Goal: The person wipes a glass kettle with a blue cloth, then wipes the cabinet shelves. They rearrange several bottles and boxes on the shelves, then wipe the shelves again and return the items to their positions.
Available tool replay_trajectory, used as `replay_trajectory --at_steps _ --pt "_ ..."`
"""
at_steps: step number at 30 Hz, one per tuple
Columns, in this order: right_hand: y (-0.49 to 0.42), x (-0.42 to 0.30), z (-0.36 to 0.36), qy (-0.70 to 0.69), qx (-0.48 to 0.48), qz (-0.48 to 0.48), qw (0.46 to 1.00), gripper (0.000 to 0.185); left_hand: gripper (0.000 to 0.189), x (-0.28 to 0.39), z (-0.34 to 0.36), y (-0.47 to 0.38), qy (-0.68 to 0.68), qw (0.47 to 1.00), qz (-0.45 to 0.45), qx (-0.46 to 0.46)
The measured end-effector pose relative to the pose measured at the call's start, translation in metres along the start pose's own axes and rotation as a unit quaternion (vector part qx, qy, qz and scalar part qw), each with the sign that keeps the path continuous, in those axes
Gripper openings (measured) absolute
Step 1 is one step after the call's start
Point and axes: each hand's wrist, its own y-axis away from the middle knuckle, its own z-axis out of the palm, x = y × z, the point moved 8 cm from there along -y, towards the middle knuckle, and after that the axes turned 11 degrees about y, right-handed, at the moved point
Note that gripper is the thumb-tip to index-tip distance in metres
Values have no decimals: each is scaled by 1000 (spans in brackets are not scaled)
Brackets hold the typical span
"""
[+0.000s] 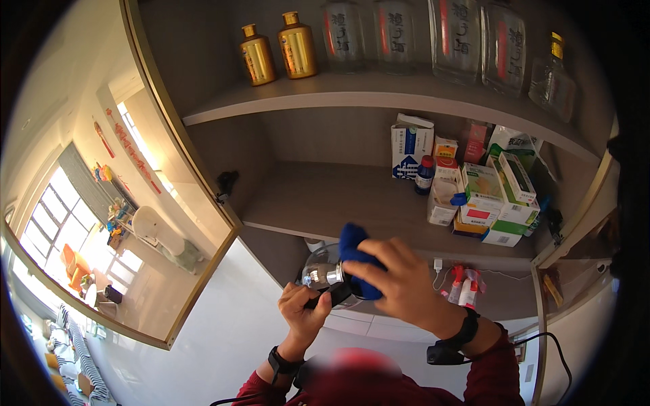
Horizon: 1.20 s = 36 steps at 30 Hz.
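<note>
My left hand (304, 312) grips the black handle (332, 296) of a clear glass pot (320, 266) with a shiny metal band. My right hand (398, 284) holds a dark blue cloth (358, 254) against the pot's upper side, beside the handle. The cloth and my fingers hide part of the pot. Both hands are in front of the open cabinet, below the edge of its middle shelf (325, 203). A black band is on each wrist.
Gold bottles (297, 45) and clear glass bottles (396, 40) line the upper shelf. Medicine boxes (482, 182) and a small red-capped bottle (424, 175) stand at the middle shelf's right. A reflective cabinet door (203, 284) hangs open at left. Red-and-white items (464, 289) lie lower right.
</note>
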Motion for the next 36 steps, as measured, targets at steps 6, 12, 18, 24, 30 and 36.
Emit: replay_trajectory --at_steps 6,12,18,24,30,36 --pt "9 -14 -3 -47 -62 -118 990 51 35 -27 -15 9 21 987 -151 50" --pt "7 9 3 1 -40 7 999 52 33 -22 -3 11 61 991 -120 -4" --pt "18 -12 3 -97 -94 -89 987 47 32 -24 -12 11 36 993 -112 21" --pt "12 15 4 -29 -59 24 998 50 33 -25 -4 14 76 992 -96 -18" --pt "23 -14 8 -101 -102 -69 987 46 32 -40 -18 14 33 981 -187 46" --pt "38 66 -12 -304 -16 181 935 57 42 -95 -48 19 361 789 -421 265"
